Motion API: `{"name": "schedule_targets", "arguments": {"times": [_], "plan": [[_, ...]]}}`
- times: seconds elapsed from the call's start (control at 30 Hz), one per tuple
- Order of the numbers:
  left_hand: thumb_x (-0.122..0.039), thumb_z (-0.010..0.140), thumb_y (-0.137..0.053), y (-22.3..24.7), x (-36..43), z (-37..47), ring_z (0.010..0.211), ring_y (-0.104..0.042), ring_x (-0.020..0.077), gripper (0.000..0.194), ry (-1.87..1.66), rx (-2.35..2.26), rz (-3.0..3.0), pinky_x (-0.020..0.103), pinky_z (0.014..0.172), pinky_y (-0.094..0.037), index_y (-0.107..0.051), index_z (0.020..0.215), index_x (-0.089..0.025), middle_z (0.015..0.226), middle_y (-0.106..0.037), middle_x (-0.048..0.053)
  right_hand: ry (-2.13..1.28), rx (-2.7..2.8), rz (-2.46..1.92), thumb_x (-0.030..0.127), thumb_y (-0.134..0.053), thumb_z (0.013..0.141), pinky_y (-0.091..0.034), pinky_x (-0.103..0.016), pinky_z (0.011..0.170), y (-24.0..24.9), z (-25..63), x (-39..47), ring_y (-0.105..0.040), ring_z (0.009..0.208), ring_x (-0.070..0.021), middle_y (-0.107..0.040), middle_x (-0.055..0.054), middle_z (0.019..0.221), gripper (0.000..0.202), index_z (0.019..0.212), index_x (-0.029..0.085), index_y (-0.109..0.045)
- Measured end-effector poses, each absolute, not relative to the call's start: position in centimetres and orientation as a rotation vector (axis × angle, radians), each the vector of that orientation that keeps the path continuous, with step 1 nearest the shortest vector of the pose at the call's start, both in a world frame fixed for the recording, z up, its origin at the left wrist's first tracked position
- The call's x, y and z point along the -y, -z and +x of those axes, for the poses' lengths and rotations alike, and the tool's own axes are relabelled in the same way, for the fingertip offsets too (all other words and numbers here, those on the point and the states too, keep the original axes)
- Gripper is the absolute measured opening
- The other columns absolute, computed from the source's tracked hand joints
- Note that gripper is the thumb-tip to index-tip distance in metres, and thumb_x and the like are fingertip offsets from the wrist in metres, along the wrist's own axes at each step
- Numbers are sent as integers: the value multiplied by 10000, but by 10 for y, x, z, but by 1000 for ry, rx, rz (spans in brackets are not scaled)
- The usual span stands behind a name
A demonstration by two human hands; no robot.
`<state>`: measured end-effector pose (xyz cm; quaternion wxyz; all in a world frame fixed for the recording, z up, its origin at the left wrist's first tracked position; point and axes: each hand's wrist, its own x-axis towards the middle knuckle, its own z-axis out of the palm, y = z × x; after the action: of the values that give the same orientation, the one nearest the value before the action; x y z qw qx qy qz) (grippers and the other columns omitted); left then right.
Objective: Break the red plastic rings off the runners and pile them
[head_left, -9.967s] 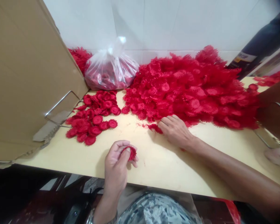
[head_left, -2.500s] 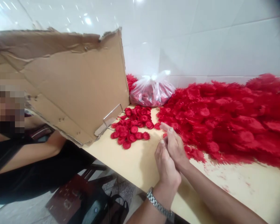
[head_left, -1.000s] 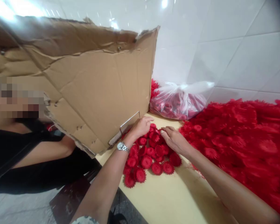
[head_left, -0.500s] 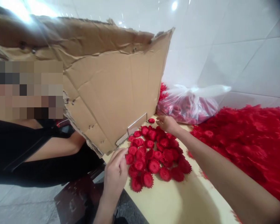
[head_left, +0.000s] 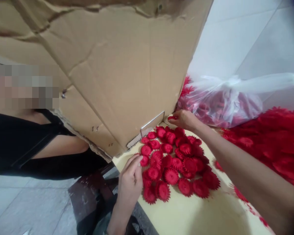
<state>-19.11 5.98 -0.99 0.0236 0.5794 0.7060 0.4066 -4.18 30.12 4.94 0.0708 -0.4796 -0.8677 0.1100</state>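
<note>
At the far end of the table, my right hand [head_left: 185, 119] is closed in a pinch on a small red fringed flower piece [head_left: 171, 118]. My left hand [head_left: 131, 176] is at the near left side of the pile, its thumb and fingers pressed together. Its fingertips meet a red flower piece [head_left: 145, 160] there; whether they grip it is hidden. Between my hands lies a pile of round red fringed flower pieces [head_left: 171, 176]. A bent metal wire [head_left: 152, 122] rises behind the pile, close to my right hand.
A tall cardboard sheet [head_left: 117, 75] stands along the left of the yellow tabletop [head_left: 176, 215]. Beyond it sits a person in black [head_left: 26, 140]. At the right are a clear plastic bag [head_left: 220, 104] with red pieces inside and a large red heap [head_left: 271, 147].
My right hand has closed on the red flower piece that lay by the wire's far end. My left hand stays at the pile's left edge. The view has moved closer to the cardboard.
</note>
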Motion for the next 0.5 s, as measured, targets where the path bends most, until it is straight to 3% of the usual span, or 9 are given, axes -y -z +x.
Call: {"name": "schedule_targets", "arguments": {"times": [0.13, 0.23, 0.33, 0.4, 0.5], "plan": [[-145, 836, -424, 5, -53, -189, 973, -610, 187, 313, -1448, -2166, 1552, 324, 898, -470, -656, 1045, -156, 1052, -661, 90, -412, 2790, -1039, 421, -531, 814, -472, -243, 733, -68, -26, -252, -632, 798, -170, -676, -57, 965, 351, 1054, 201, -660], [-253, 850, -483, -7, -42, -176, 650, -597, 119, 259, -1631, -1999, 1132, 244, 617, -498, -656, 1026, -173, 849, -678, 47, -245, 2851, -821, 399, -550, 804, -476, -344, 823, -63, -13, -225, -611, 895, -243, -641, -125, 1021, 412, 1124, 152, -633], [-374, 844, -517, -20, -34, -152, 414, -467, 73, 318, -1781, -1649, 761, 172, 371, -349, -624, 1044, -150, 552, -601, -14, -148, 2698, -744, 358, -488, 844, -466, -400, 869, -57, 0, -205, -597, 934, -264, -629, -145, 1025, 366, 1088, 133, -642], [-441, 843, -502, -25, -34, -132, 301, -373, 64, 370, -1752, -1481, 643, 161, 292, -253, -626, 1009, -134, 400, -505, -49, -206, 2558, -725, 361, -434, 871, -484, -403, 853, -60, 10, -189, -612, 912, -251, -641, -129, 1013, 353, 1048, 148, -653], [-476, 830, -507, -30, -44, -97, 252, -315, 58, 407, -1721, -1278, 545, 160, 267, -220, -638, 965, -115, 334, -440, -63, -397, 2365, -780, 428, -404, 882, -518, -400, 825, -68, 23, -159, -634, 926, -245, -667, -93, 1019, 369, 1022, 195, -654]]}}
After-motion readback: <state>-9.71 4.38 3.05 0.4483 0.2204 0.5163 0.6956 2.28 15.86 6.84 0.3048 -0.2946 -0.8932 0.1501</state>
